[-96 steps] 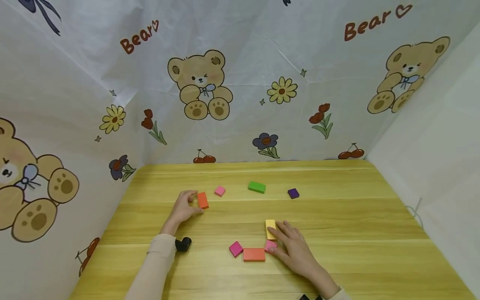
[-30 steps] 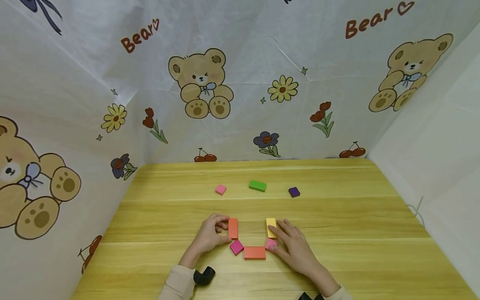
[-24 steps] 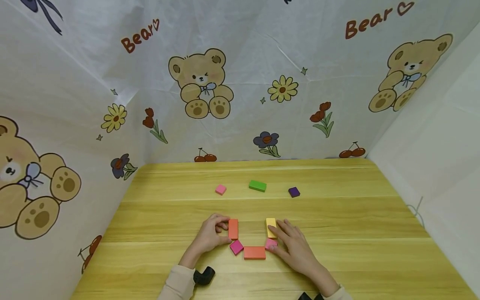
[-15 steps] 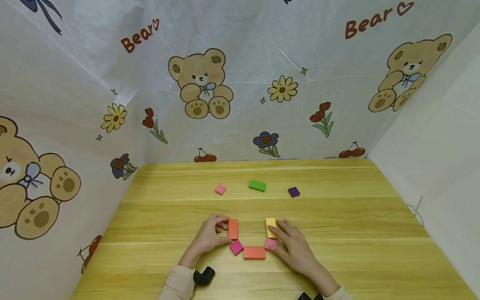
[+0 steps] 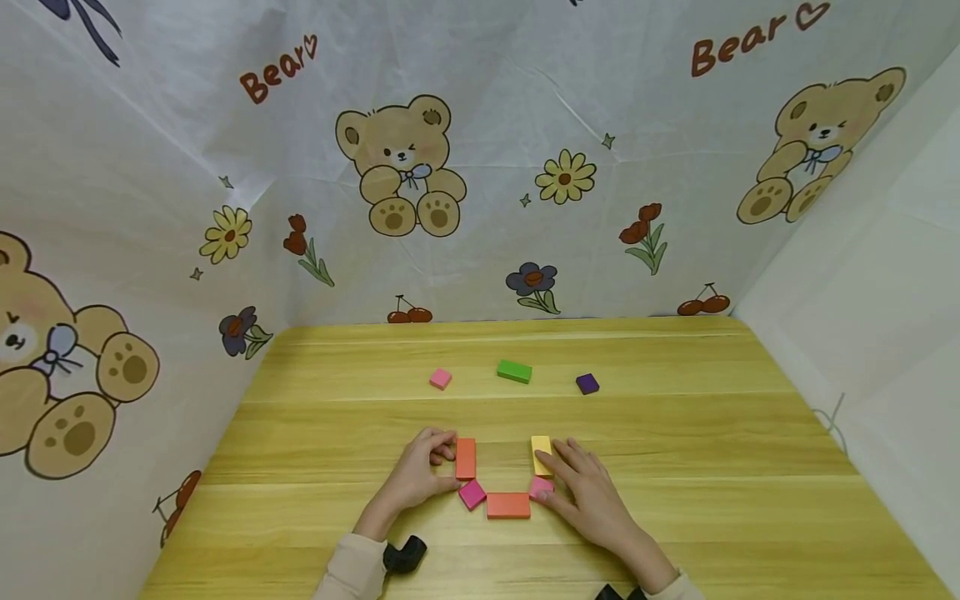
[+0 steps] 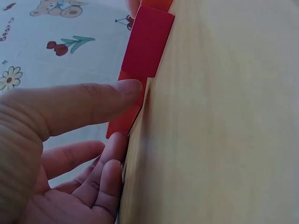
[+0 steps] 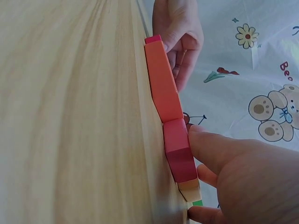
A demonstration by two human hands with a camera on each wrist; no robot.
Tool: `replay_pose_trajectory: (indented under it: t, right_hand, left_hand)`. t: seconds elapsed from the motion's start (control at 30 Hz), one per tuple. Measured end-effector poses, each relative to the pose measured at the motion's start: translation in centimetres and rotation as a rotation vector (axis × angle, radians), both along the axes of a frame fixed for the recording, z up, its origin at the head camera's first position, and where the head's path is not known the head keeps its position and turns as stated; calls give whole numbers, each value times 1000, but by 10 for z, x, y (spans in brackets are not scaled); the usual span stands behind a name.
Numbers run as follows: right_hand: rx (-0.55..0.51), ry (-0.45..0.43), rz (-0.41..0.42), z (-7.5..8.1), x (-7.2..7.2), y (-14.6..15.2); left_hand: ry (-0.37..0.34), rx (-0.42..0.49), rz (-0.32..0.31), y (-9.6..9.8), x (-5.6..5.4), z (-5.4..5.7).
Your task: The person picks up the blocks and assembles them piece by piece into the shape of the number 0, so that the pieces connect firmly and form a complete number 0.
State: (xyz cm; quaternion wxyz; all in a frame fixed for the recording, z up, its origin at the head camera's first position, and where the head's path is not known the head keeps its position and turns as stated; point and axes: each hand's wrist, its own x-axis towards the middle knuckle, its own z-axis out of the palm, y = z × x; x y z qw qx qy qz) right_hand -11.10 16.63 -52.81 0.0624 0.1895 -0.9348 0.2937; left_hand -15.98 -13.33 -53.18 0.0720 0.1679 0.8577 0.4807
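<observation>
Head, left grip (image 5: 413,472) pinching orange block (image 5: 466,459), gap (image 5: 500,458), right grip (image 5: 587,495) spread on yellow block (image 5: 539,445)

Right hand (image 7: 254,175) touching pink block (image 7: 179,147), orange block (image 7: 163,79) adjoining; magenta block (image 7: 153,39) beyond, left hand (image 7: 181,33) just beside.

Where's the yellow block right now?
Head view, just right of centre: the yellow block lies at the right hand, just beyond the pink block by its thumb, across a gap from the left hand's orange block.
</observation>
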Motion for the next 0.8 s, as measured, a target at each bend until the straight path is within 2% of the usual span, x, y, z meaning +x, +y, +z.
replay_pose_trajectory:
  t: [0.43,0.63,0.8]
  right_hand:
    - [5,15,-6,0,0,1]
    - [4,34,8,2,1,-1]
    - [17,28,7,3,1,-1]
  left_hand:
    - [11,-4,5,-3,19,6]
    - [55,13,43,1,31,5]
    - [126,1,88,8,39,2]
